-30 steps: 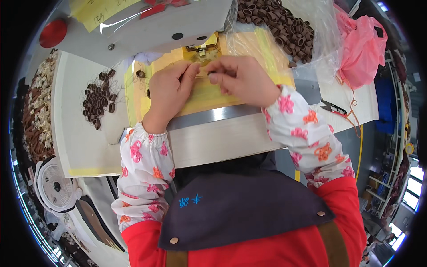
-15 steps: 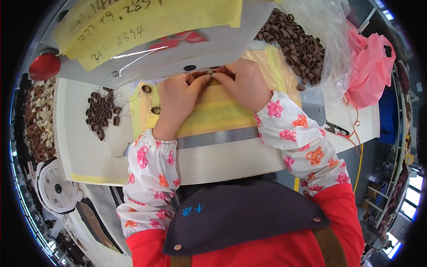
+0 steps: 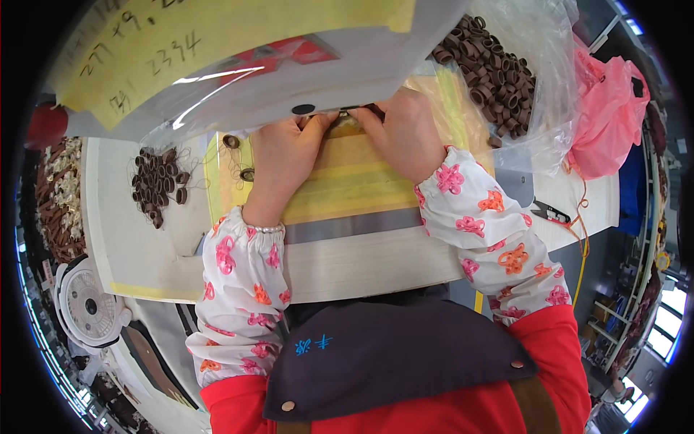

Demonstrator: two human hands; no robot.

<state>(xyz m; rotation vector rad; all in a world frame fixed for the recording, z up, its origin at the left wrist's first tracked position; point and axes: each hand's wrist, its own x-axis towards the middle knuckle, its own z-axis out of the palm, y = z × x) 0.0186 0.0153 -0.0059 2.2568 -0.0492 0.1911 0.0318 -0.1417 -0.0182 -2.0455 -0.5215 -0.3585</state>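
My left hand (image 3: 289, 148) and my right hand (image 3: 403, 134) meet under the lower edge of a pale grey machine head (image 3: 289, 79). Thumbs and fingers of both are pinched together on a small dark brown piece (image 3: 376, 109), mostly hidden by the fingers and the machine. Beneath them lies a work surface covered in yellow tape (image 3: 340, 184). Beside my left wrist rest two brown loops, one upper (image 3: 230, 142) and one lower (image 3: 247, 175), with fine threads trailing. Further left is a pile of brown loops (image 3: 159, 181) tangled with loose thread.
At the far right, many brown loops (image 3: 499, 79) fill a clear plastic bag (image 3: 553, 94). A pink plastic bag (image 3: 607, 116) hangs beside it. Black thread snips (image 3: 551, 212) and an orange cord (image 3: 580, 210) lie right of my sleeve. A white fan (image 3: 90, 304) stands lower left.
The view has shifted slightly, so the machine head looks nearer and larger. Both hands stay pinched together at the machine's lower edge, with little movement.
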